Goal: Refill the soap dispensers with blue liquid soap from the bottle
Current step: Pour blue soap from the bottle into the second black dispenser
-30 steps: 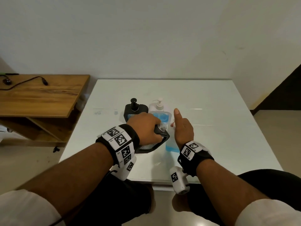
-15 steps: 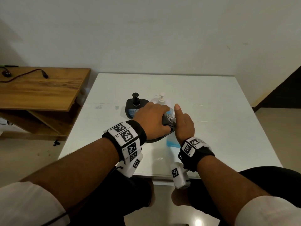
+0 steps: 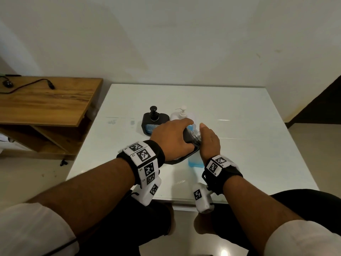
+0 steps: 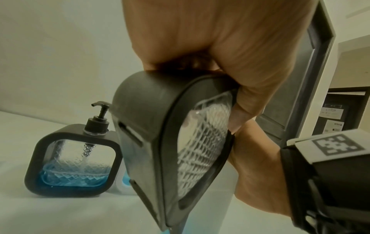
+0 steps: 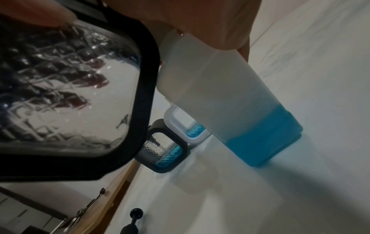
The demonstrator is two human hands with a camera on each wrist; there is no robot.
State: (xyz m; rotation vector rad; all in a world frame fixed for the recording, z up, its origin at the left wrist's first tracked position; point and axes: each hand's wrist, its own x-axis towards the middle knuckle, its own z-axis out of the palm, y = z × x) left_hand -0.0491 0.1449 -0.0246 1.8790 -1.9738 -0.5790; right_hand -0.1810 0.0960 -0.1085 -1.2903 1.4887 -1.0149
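Observation:
My left hand (image 3: 173,137) grips an empty black-framed dispenser (image 4: 176,150) of textured glass, tilted on its side. Its open glass neck (image 3: 195,134) lies by my right hand. My right hand (image 3: 209,141) holds the top of the translucent soap bottle (image 5: 230,102), index finger stretched forward. The bottle stands on the white table (image 3: 249,126) with blue soap in its lower part. Behind stand a black pump dispenser (image 3: 155,121) and a white pump dispenser (image 3: 181,115), each with a little blue soap. The bottle's mouth is hidden by my hands.
A loose black pump (image 5: 135,213) lies on the table near its left edge. A wooden side table (image 3: 46,102) with a cable on it stands to the left. My knees are under the table's near edge.
My left hand has brought the tilted dispenser further right and forward, up against my right hand and over the bottle's top. The right hand stays on the bottle.

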